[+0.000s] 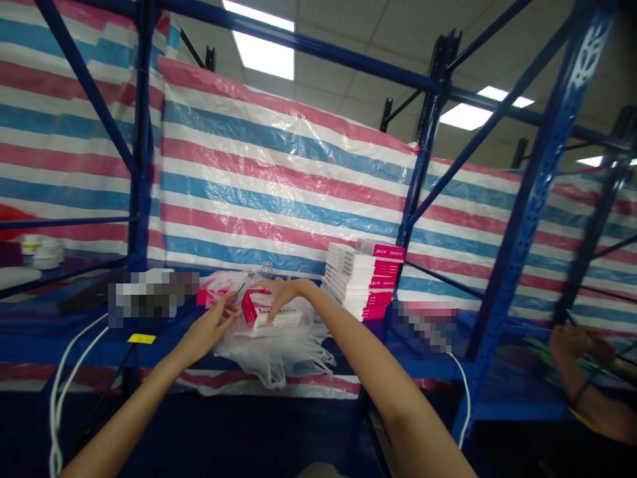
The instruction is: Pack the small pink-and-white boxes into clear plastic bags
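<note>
My right hand (284,292) arches over a red-and-white cardboard box (255,304), its fingers bent down and gripping it. The box sits among clear plastic bags (279,352) on the blue shelf. Just left of the box is my left hand (225,317), fingers stretched toward it and a little apart, holding nothing I can make out. A pink-and-white plastic package (213,289) lies behind my left hand. To the right of my hands stands a tall stack of similar red-and-white boxes (361,282).
Blue metal posts (423,146) and a striped plastic sheet (283,179) enclose the shelf (398,362). White cables (74,358) hang at the left front edge. A yellow label (142,338) marks that edge. At far right another person's hands (572,342) are at work.
</note>
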Tool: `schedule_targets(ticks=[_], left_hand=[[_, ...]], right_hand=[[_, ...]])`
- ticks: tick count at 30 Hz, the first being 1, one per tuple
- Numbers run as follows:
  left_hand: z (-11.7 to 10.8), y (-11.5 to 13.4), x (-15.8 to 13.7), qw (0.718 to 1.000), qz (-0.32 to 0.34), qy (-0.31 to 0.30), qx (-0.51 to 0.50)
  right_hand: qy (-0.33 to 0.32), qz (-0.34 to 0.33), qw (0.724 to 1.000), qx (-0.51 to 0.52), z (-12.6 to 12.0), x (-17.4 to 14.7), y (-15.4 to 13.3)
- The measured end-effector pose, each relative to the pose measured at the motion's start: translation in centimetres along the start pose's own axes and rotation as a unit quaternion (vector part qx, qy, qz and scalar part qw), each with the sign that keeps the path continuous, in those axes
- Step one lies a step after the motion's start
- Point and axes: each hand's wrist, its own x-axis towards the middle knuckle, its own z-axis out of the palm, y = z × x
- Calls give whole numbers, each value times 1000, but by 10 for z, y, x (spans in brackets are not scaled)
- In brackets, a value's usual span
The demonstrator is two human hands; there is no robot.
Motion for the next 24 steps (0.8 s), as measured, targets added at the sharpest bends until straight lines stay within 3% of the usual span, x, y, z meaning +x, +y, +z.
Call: schedule_targets(ticks=[4,7,11,14,16,18,22,24], left_hand=[[-5,1,0,999,4,-27,20],[-3,-2,3,998,23,-29,55],[-1,-6,9,992,56,0,114],[-4,-1,14,981,90,60,164],[-6,11,17,974,100,95,179],[-6,29,21,976,106,91,169],[13,75,27,981,117,-3,152],[31,93,30,975,128,-40,175]], right_hand=[[31,24,996,80,-16,-22,0],[106,34,981,161,-26,-30,-2],[263,32,942,206,-48,-44,-18],[314,4,927,203,-81,-65,-37],[321,-7,930,181,-110,-84,-45],[350,12,927,137,-143,-103,-44],[403,90,911,-4,-206,-136,-22],[398,173,895,-101,-231,-146,-5]])
